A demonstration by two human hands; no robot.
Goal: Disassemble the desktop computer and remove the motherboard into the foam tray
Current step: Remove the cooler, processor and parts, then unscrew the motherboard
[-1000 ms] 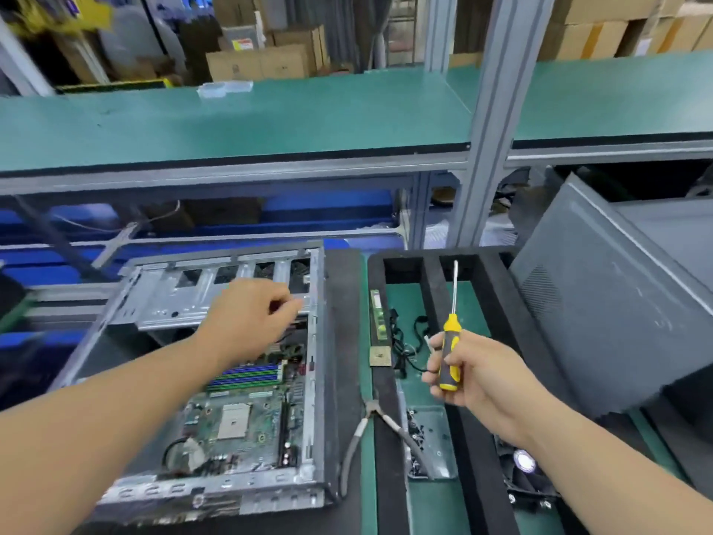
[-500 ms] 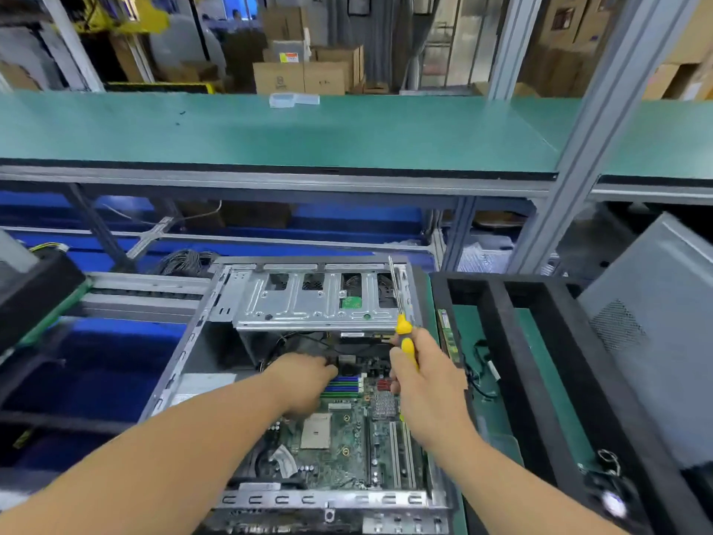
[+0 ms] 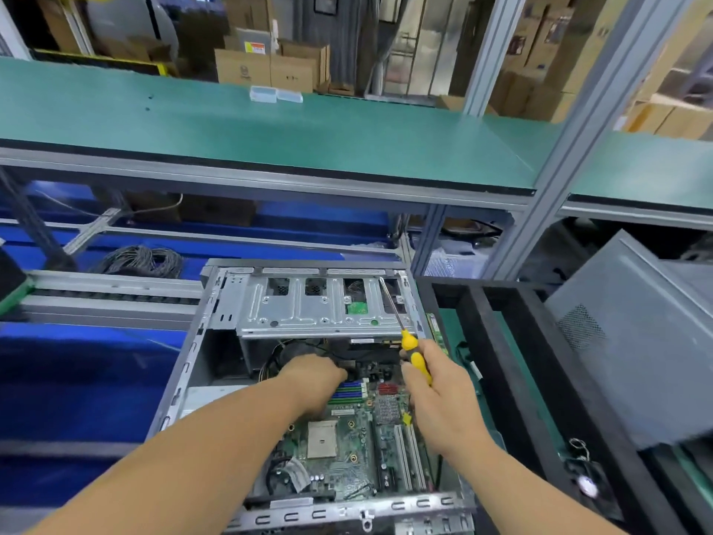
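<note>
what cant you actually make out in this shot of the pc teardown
Head view only:
- Left hand fingertips: tucked under the drive cage, so any grip is hidden.
- Motherboard far edge: covered by cage and hands.
- Screwdriver tip: blurred against the cage.
- Foam tray near end: cut off by the frame edge.
</note>
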